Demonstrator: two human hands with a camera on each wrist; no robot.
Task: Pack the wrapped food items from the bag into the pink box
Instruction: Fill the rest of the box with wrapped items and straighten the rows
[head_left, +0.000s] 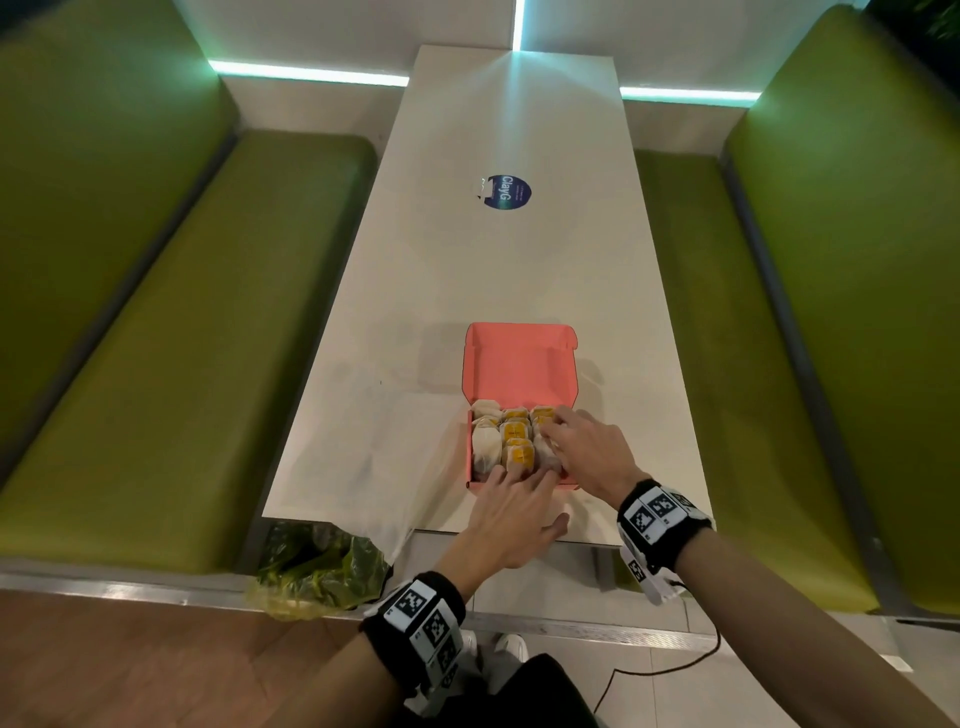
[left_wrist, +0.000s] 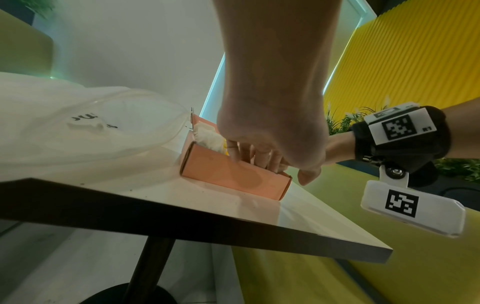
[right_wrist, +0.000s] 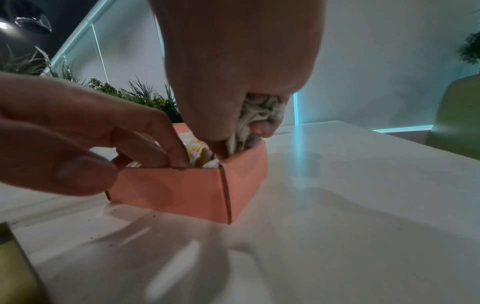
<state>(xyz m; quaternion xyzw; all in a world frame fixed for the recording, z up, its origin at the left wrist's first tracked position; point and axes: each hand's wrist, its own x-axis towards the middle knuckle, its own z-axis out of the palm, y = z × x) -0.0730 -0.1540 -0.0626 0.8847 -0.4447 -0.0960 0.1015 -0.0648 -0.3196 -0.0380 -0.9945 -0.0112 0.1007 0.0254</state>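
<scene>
Wrapped food items, crinkled white paper with yellow labels, sitting packed inside matte pink box near table edge. Right hand curling down, pinching one crumpled wrapper; left hand reaching flat, fingers spread, touching the near wall.

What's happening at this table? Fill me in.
A person is packing wrapped food items into an open pink box on the white table. The right hand grips a wrapped item at the box's right side, pushing it in. The left hand has its fingers over the near wall. The clear bag lies left of the box.
</scene>
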